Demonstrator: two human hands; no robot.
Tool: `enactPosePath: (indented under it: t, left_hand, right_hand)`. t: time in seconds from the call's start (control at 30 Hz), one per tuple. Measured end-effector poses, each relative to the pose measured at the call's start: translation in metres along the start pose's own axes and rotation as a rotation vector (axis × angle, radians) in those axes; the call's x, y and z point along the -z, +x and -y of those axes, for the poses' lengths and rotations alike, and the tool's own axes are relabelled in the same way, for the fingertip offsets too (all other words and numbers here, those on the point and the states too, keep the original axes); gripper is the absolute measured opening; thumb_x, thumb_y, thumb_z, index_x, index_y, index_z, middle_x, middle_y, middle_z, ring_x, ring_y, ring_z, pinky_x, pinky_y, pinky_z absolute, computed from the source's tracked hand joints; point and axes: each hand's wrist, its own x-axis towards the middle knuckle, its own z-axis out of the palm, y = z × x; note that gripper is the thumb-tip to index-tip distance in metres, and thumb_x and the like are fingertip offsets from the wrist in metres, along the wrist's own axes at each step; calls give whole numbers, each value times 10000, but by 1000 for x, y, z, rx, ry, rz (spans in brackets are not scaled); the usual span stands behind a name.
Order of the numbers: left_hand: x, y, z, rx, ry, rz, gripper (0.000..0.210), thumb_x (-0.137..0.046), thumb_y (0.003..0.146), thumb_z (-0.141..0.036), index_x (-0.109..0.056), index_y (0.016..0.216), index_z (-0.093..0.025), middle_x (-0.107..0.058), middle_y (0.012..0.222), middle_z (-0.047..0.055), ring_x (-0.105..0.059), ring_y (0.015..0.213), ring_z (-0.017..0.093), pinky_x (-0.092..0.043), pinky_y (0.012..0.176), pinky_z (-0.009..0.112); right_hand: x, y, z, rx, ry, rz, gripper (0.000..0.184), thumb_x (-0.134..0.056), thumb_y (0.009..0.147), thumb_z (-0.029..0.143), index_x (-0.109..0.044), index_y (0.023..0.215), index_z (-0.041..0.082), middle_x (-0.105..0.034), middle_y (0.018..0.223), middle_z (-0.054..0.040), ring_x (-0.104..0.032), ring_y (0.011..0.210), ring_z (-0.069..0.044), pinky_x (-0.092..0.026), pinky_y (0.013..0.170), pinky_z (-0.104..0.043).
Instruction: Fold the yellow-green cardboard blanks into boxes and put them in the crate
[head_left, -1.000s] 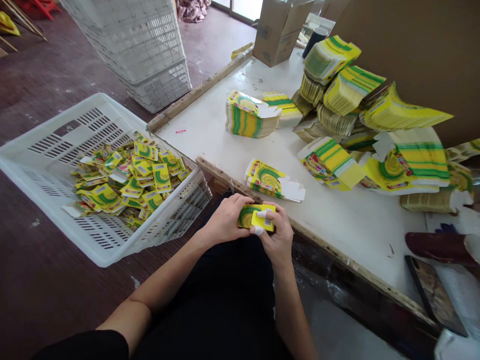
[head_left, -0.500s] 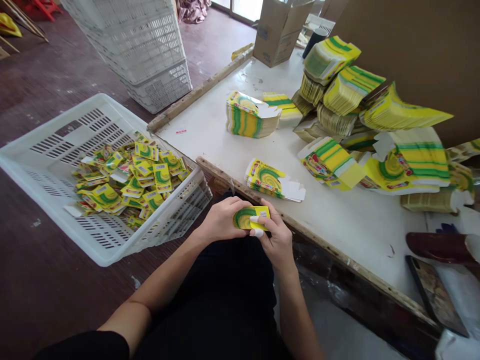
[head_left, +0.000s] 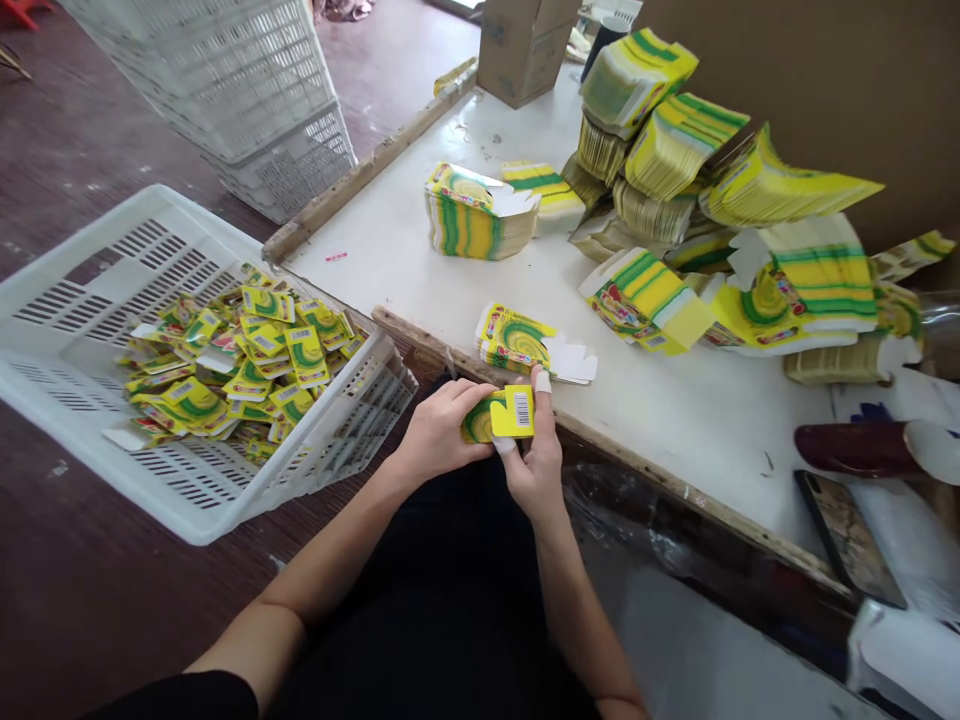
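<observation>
My left hand (head_left: 433,435) is wrapped around a small yellow and green carton (head_left: 514,412), held in front of my lap by the table edge. A flap with a barcode shows at the carton's right end. My right hand (head_left: 538,472) grips that end, thumb at the lower edge and a finger along the right side. White tape covers the tips of the thumb and one finger. Just beyond, on the table, lies a short stack of flattened cartons (head_left: 517,340) with white flaps pointing right.
At left, a white plastic crate (head_left: 202,515) holds many small cartons (head_left: 247,370); stacked crates (head_left: 247,90) rise behind it. Piles of flat cartons (head_left: 675,150) cover the table's far right. A cardboard box (head_left: 517,50), a phone (head_left: 847,535) and a wooden table edge (head_left: 645,460) also show.
My right fingers have moved from the carton's front to its right end, and the barcode flap now shows more fully. The view has shifted slightly, so the surroundings sit further left and higher.
</observation>
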Motion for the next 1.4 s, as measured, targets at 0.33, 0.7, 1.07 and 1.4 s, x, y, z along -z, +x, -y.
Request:
enactPosePath:
  t: [0.33,0.7,1.07,1.4]
  left_hand:
    - [-6,0,0,-4,-11,-49,516,-777,695,-328,-601,1164,-205,-683,1074,76,-660,978,240,-547,876,358]
    - [-4,-2,2,-11,25,-36,469,-721,694,-239,-604,1147,-210,-696,1054,65,-671,958,236,-558,840,349]
    - [3,-1,14,-45,51,0,437,-735,665,-253,-635,1087,-198,-725,1019,69,-680,907,236,-557,817,350]
    - [8,3,14,-55,98,45,408,-745,675,-311,-650,1057,-205,-722,982,67,-685,885,240,-559,795,352]
  right_hand:
    - [-2,11,0,-188,454,-55,716,-160,976,620,-321,1531,198,-504,1476,-164,-545,1310,-331,-536,985,-525]
    - [-2,5,-4,31,-5,-14,629,-504,966,326,-279,1549,262,-386,1571,-111,-459,1390,-299,-410,1133,-496]
    - [12,9,-13,150,-105,181,299,-531,959,258,-677,1220,259,-374,1580,-101,-550,1319,-266,-531,1003,-361]
    - [25,10,-14,123,-51,271,260,-543,953,319,-698,1150,253,-389,1571,-107,-452,1398,-288,-487,1054,-425]
